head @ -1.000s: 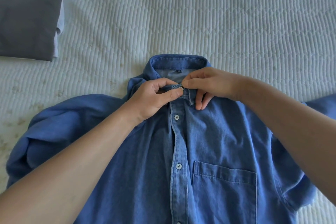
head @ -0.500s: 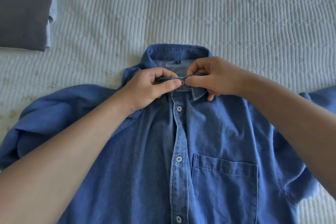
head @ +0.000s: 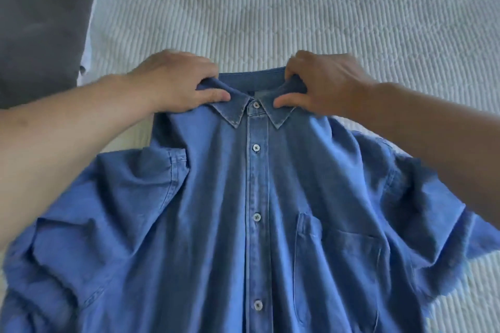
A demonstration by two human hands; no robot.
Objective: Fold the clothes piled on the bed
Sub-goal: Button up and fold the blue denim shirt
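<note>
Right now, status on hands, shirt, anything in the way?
Left hand and right hand each grip a side of the collar. Denim shirt front up, buttoned, sleeves rumpled on the bed. Grey folded item far left, clear.

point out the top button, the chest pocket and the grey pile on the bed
top button (head: 255, 105), head view, centre of the button between the collar tips
chest pocket (head: 338, 265), head view, middle of the pocket front
grey pile (head: 40, 21), head view, flat top of the folded grey cloth at upper left

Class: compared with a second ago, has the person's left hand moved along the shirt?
Yes. The left hand has gone from the top button out leftward along the collar, which it now grips.
</note>
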